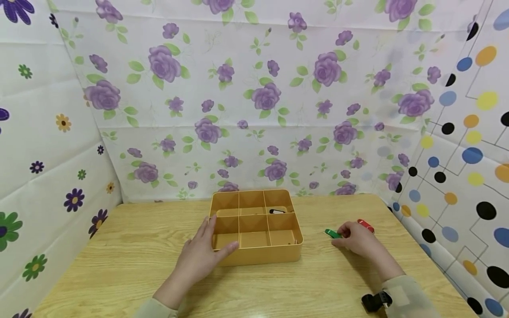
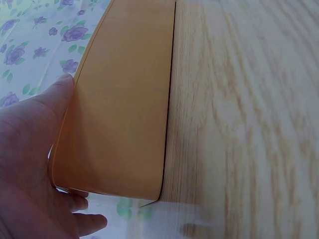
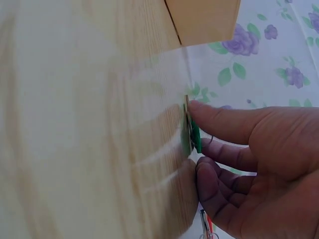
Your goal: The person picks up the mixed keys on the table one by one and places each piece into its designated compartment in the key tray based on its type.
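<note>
A tan divided box (image 1: pixel 258 255) stands on the wooden table. My left hand (image 1: pixel 199 256) rests at its front left corner, fingers spread along the left side and thumb at the front rim; the left wrist view shows the thumb (image 2: pixel 62 89) touching the rim. To the right of the box, my right hand (image 1: pixel 358 238) pinches a small green pocket knife (image 1: pixel 332 233) on the tabletop. Close up, the green knife (image 3: pixel 196 135) shows a brassy edge and a thin ring by the fingers. A red pocket knife (image 1: pixel 366 225) lies just behind the right hand.
A black-and-white item (image 1: pixel 277 211) lies in the back right compartment, and tiny bits (image 1: pixel 295 242) show in the front right one. Patterned cloth (image 1: pixel 254 145) hangs behind the table (image 1: pixel 270 291) and on both sides. A black device (image 1: pixel 374 303) is by the right sleeve.
</note>
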Available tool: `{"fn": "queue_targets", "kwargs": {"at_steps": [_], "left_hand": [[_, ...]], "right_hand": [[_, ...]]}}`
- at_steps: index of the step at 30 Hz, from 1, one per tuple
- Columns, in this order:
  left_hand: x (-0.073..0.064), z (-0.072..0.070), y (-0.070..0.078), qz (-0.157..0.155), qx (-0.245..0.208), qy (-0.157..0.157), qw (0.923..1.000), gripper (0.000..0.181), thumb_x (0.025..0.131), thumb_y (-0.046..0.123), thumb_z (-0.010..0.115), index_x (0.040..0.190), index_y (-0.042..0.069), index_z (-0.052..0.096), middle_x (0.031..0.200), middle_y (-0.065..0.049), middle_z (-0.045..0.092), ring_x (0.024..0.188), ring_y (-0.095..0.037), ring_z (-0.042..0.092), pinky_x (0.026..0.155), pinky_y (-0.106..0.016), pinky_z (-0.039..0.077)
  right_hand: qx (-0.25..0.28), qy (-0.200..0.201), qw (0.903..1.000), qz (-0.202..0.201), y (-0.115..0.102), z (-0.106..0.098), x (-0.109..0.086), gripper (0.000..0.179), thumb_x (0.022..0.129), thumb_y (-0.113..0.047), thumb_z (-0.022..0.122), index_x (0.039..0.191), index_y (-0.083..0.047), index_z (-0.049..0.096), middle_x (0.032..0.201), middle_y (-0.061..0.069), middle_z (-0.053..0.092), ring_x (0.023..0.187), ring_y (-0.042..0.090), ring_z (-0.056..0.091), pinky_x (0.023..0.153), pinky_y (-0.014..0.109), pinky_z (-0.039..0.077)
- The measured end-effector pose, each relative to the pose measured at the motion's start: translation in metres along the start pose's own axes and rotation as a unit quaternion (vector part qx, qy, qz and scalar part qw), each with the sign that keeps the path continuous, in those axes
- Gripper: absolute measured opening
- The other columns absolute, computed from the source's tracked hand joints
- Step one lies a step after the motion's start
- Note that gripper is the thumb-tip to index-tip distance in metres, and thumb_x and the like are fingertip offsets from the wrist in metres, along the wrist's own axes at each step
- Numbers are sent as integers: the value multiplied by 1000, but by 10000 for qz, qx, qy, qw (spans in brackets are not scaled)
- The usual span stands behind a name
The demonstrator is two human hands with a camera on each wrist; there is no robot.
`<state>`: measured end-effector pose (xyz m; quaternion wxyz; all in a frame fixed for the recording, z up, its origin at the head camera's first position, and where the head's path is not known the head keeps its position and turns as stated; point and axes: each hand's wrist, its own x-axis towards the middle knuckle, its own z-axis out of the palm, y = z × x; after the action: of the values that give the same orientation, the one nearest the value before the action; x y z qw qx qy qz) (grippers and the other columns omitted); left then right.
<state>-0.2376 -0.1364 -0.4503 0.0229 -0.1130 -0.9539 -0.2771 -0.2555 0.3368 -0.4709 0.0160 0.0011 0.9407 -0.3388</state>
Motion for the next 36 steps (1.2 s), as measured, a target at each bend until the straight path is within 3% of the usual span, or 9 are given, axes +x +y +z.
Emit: {"fn": "queue_targets", "kwargs": {"at_steps": [7, 14, 26, 36], "left_hand": [[-1, 1, 0, 13, -48, 23, 10000, 118, 98, 81, 61, 178, 10, 14, 181, -23, 16, 148, -55, 49, 119, -86, 19], [0, 2, -2, -14, -17, -9, 10000, 124, 94, 91, 54, 179, 12, 11, 182, -22, 14, 150, -54, 47, 119, -86, 19], [1, 2, -4, 12, -24, -31, 10000, 126, 93, 93, 52, 179, 12, 9, 182, -22, 13, 149, -54, 49, 119, -86, 19], [2, 1, -3, 65, -51, 4, 10000, 123, 94, 91, 54, 179, 12, 11, 182, -21, 13, 150, -53, 47, 120, -86, 18]], "right_hand": [[-181, -21, 9998, -10, 0, 2, 0, 28, 98, -18, 86, 109, 1, 69, 98, 7, 65, 85, 23, 57, 75, 39, 49], [-231, -68, 9997, 25, -3, 2, 1, 24, 99, -18, 85, 106, -1, 69, 95, 5, 65, 81, 22, 57, 72, 37, 49], [81, -65, 9999, -39, -3, 3, -1, 23, 99, -8, 82, 108, -1, 62, 94, 7, 59, 76, 21, 54, 63, 33, 46], [132, 171, 9996, -186, 0, -1, 0, 17, 102, -13, 81, 111, -3, 70, 95, 6, 70, 75, 20, 62, 63, 34, 53]]}}
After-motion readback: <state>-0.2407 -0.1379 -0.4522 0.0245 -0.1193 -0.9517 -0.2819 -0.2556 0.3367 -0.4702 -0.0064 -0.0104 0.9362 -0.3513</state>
